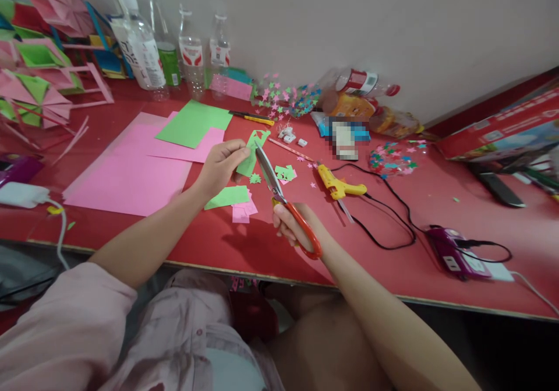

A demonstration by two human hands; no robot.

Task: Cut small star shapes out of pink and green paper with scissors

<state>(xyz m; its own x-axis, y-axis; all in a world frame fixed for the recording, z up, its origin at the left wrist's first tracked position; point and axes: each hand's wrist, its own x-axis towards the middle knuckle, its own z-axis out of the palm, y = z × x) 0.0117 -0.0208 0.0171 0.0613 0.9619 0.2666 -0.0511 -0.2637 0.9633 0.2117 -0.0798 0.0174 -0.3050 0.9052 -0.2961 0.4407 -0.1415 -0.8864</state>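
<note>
Both hands work above a red table [244, 251]. Left hand [220, 166] pinches a small piece of green paper [250, 157] between thumb and fingers, holding it up in the air. Right hand [290, 223] is closed through the orange handles of the scissors [283, 201]; the blades are slightly apart and point up toward the green paper, touching its edge.

To the left of the left hand lies a large pink paper sheet [126, 178], and on its far part lies a green paper sheet [194, 123]. Behind these, near the wall, stand several plastic bottles [144, 53]. At the far left there are folded paper shapes [39, 70] in pink and green.

To the right of the right hand lies a yellow glue gun [338, 186] with a black cable [393, 204]. Further right is a purple device [454, 254].

Just under the left hand lie green and pink paper scraps [236, 201]. Beyond the scissors, small paper stars [279, 99] lie in a heap.
</note>
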